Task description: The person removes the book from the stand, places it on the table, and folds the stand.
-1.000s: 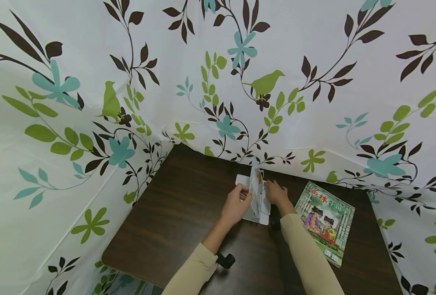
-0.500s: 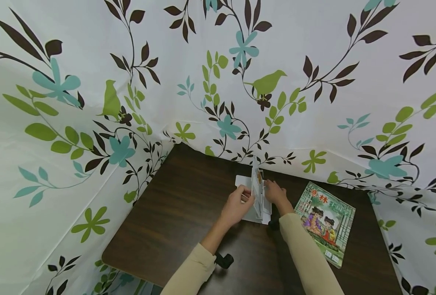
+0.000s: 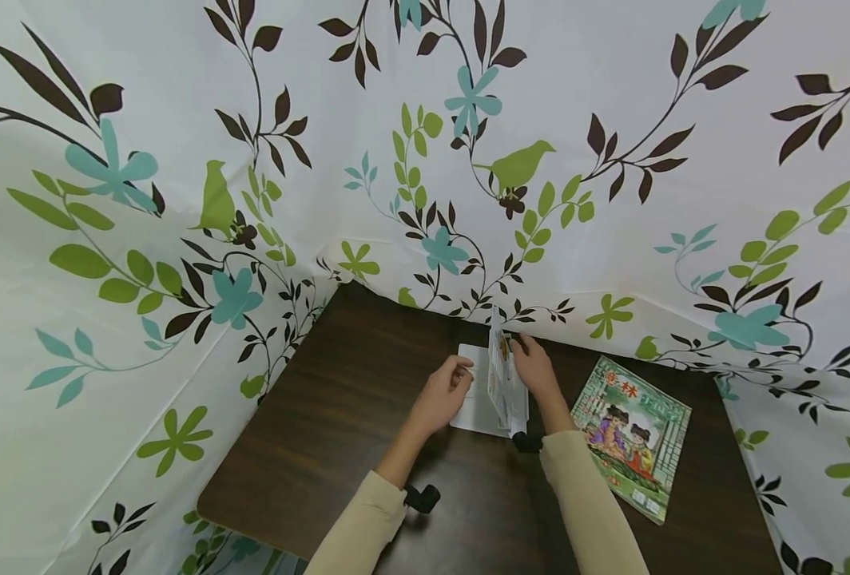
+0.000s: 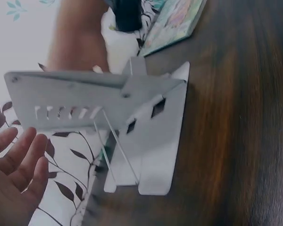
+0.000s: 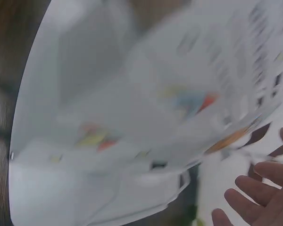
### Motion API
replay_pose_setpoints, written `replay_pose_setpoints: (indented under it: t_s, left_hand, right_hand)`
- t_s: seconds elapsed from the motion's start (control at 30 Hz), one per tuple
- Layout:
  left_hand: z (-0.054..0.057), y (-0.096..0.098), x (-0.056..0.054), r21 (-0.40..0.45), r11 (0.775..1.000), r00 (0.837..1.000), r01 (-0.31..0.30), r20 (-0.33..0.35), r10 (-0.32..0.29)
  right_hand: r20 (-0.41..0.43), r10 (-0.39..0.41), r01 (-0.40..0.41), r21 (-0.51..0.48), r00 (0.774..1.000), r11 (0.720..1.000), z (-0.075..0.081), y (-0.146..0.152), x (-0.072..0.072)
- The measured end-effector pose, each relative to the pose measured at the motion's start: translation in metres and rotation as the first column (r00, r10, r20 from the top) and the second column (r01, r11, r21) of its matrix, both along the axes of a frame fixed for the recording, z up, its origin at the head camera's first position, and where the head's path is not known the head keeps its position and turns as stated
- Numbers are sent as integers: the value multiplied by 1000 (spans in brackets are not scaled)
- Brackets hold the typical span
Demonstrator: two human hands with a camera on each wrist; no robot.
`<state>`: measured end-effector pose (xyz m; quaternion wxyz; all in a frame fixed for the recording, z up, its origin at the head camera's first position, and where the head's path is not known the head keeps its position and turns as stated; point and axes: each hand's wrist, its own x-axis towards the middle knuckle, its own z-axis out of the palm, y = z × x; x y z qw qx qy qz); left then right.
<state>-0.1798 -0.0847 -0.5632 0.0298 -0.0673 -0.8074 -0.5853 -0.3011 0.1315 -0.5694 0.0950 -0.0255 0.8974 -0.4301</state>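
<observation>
A white metal book stand (image 3: 498,383) is on the table with its slotted panel raised steeply from the flat base (image 3: 477,415). In the left wrist view, a thin wire prop (image 4: 120,147) runs from a slot in the panel down to the base. My left hand (image 3: 445,391) is to the left of the panel, fingers loosely bent and holding nothing. On the panel's other side is my right hand (image 3: 534,366), its relaxed fingers close to the far edge. Small coloured pictures show on the panel's front in the right wrist view, which is blurred.
A green illustrated magazine (image 3: 635,435) lies to the right of my right forearm. The dark wooden table (image 3: 310,431) meets a wall covering (image 3: 396,200) printed with leaves and birds. Black wrist cameras (image 3: 423,498) jut from both wrists.
My left hand has come off the raised panel and drawn back to the left. My right hand has shifted slightly towards the panel's far edge. The panel stays raised.
</observation>
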Motion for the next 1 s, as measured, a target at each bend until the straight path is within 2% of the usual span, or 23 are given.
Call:
replay_pose_setpoints:
  t_s: [0.1, 0.17, 0.23, 0.33, 0.43, 0.57, 0.6, 0.8, 0.83, 0.87, 1.0]
  left_hand:
    - [-7, -4, -6, -84, 996, 999, 31, -20, -33]
    - [-15, -6, -10, -162, 984, 997, 70, -29, -76]
    - [-24, -6, -14, -242, 965, 993, 104, -29, -114]
    - [-32, -6, -19, -312, 940, 988, 138, -26, -154]
    - [-37, -4, -26, -371, 914, 982, 163, -31, -187]
    - [-41, -1, -37, -461, 866, 972, 193, -33, -235]
    - [-50, 0, -43, -488, 851, 967, 192, -54, -248]
    - [-51, 8, -55, -571, 797, 966, 198, -23, -257]
    - [-42, 9, -53, -571, 794, 968, 207, 4, -250]
    - [-49, 10, -57, -584, 789, 968, 193, -19, -251]
    - [-47, 17, -61, -616, 767, 966, 182, -35, -258]
  right_hand:
    - [-32, 14, -16, -85, 999, 996, 12, -7, 10]
    - [-37, 28, -32, -127, 999, 991, 20, -12, 19]
    - [-31, 49, -53, -156, 998, 986, 27, -17, 28]
    - [-24, 94, -97, -181, 995, 979, 34, -25, 39]
    - [-8, 148, -146, -188, 989, 971, 38, -31, 45]
    - [30, 201, -191, -198, 979, 961, 39, -33, 48]
    - [36, 209, -198, -202, 977, 959, 39, -33, 49]
    - [33, 238, -223, -240, 971, 945, 40, -33, 52]
    - [32, 237, -222, -242, 971, 944, 40, -33, 53]
    - [30, 235, -222, -237, 971, 946, 40, -34, 53]
    - [21, 225, -214, -233, 974, 949, 38, -36, 52]
